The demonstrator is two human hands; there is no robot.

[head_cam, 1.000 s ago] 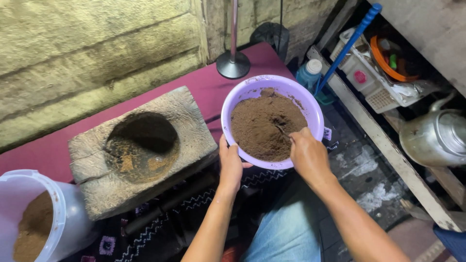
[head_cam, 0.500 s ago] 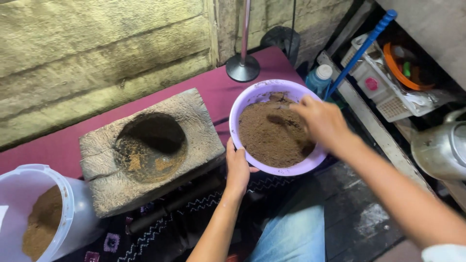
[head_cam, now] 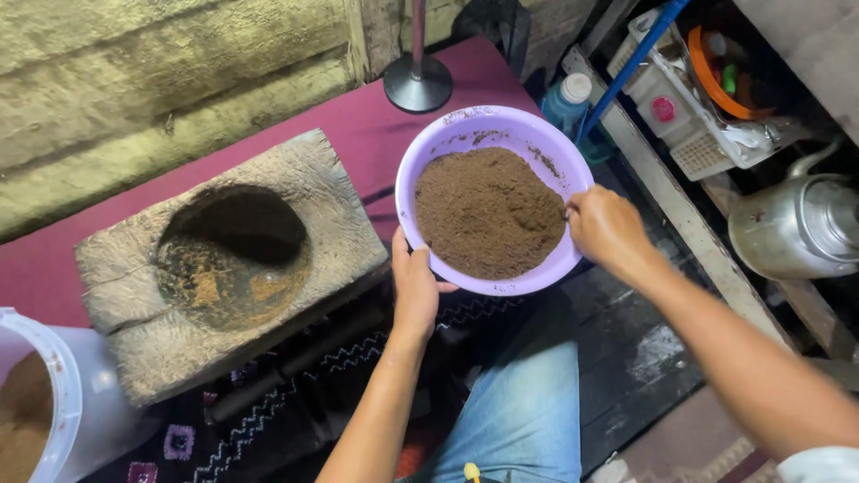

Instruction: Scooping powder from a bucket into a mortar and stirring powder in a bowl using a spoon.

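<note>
- While the left hand (head_cam: pixel 416 291) cups the near-left rim of the purple bowl (head_cam: pixel 447 134) from beneath, thumb on the wall, the right hand (head_cam: pixel 607 230) pinches its right rim, fingers curled closed on the edge.
- Brown powder (head_cam: pixel 488 213) fills the bowl, heaped slightly toward the left.
- Both hands sit on opposite sides of the round bowl, so neither is nearer; it is held above the maroon mat (head_cam: pixel 358 121) at its near right edge.
- A stone mortar (head_cam: pixel 228 259) lies to the left, well apart, with a white bucket (head_cam: pixel 63 402) beyond at the near left corner.
- A metal kettle (head_cam: pixel 792 228) stands off to the right.
</note>
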